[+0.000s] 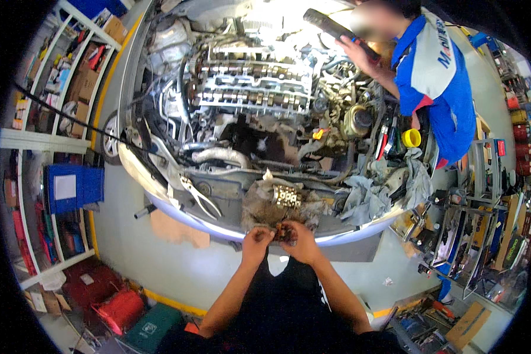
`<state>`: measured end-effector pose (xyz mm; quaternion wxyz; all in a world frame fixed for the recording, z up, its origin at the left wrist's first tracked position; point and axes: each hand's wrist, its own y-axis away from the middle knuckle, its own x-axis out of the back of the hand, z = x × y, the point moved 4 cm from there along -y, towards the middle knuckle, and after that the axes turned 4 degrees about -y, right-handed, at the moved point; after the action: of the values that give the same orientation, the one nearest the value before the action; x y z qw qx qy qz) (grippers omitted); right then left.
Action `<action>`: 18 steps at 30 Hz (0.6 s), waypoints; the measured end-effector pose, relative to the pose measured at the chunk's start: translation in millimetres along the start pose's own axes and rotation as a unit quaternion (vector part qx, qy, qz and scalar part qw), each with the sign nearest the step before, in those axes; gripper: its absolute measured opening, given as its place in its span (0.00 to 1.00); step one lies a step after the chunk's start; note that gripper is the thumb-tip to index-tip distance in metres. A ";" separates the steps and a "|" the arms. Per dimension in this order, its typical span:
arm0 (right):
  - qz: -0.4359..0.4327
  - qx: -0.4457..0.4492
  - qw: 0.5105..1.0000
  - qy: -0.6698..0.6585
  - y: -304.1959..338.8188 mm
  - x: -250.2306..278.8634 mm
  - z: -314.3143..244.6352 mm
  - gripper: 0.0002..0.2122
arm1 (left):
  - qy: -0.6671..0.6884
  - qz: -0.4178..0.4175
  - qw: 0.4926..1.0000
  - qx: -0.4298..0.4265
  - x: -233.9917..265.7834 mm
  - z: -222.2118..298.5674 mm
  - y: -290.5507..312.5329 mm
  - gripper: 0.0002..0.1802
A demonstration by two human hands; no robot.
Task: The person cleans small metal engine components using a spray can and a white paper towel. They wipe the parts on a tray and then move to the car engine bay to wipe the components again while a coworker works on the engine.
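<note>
At the front edge of the engine bay, my left hand (pixel 257 242) and my right hand (pixel 301 242) are close together with fingers bent. Between their fingertips is a small dark, brownish part (pixel 282 233), too small and too covered to name. Just beyond my hands lies a dirty brown rag (pixel 256 206) on the car's front panel. On this rag rests a shiny metal piece (pixel 287 196) with several round openings. Farther in stands the opened engine (pixel 251 82), its camshafts exposed in rows.
Pliers (pixel 200 197) lie on the panel to the left. Grey cloths (pixel 366 197) and a yellow cap (pixel 411 138) are at the right. A co-worker in blue (pixel 448 88) leans in at the far right, holding a dark work lamp (pixel 336 29). Shelving (pixel 41 138) stands on the left.
</note>
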<state>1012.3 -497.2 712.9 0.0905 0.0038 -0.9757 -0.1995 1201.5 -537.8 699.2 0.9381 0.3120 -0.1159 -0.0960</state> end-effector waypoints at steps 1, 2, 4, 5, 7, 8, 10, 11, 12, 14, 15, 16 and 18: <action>0.006 0.047 0.998 0.049 -0.1 -1.0 -4.0 0.32 | -0.015 0.012 1.000 -0.006 0.9 4.2 3.7 0.10; 0.015 0.036 0.997 0.062 -0.8 -2.4 -3.3 0.32 | -0.024 0.006 1.000 0.008 1.1 3.8 1.7 0.09; 0.026 0.039 0.994 0.099 -1.3 -6.7 -7.5 0.31 | -0.038 0.001 0.999 0.005 2.7 -2.5 1.2 0.10; 0.029 0.051 0.990 0.125 -1.4 -7.9 -11.2 0.31 | -0.043 0.002 0.999 -0.013 2.4 -8.5 0.3 0.10; 0.035 0.045 0.986 0.154 1.5 -9.9 -9.8 0.31 | -0.058 -0.003 0.998 -0.035 -0.3 -0.9 0.0 0.11; 0.035 0.029 0.986 0.158 3.0 -10.8 -6.4 0.32 | -0.066 -0.005 0.997 -0.041 -1.2 2.7 1.3 0.12; 0.034 -0.013 0.981 0.189 3.6 -18.3 4.5 0.33 | -0.105 -0.008 0.990 -0.091 0.5 3.9 -1.3 0.13; 0.020 -0.023 0.981 0.192 0.8 -18.6 -4.4 0.33 | -0.099 -0.009 0.991 -0.089 4.7 -2.5 -3.2 0.12; 0.005 -0.032 0.980 0.195 0.1 -17.6 -13.8 0.33 | -0.093 -0.010 0.992 -0.088 8.8 -8.5 -5.1 0.12; 0.021 0.004 0.979 0.202 1.8 -22.3 -10.6 0.33 | -0.090 -0.017 0.994 -0.062 9.4 -0.3 -8.7 0.10; 0.009 0.018 0.979 0.204 2.2 -25.8 -10.6 0.33 | -0.051 -0.015 0.996 -0.067 12.0 -5.8 -11.4 0.10; -0.001 0.029 0.978 0.205 1.8 -28.3 -10.5 0.33 | -0.014 -0.017 0.997 -0.071 15.2 -15.2 -14.3 0.10; 0.033 0.075 0.976 0.202 4.4 -34.0 0.0 0.31 | -0.008 -0.042 0.998 -0.048 18.1 -16.0 -19.1 0.08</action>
<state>1045.9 -491.8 708.7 0.2917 0.0188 -0.9490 -0.1181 1221.2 -548.4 678.0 0.9460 0.2708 -0.1054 -0.1436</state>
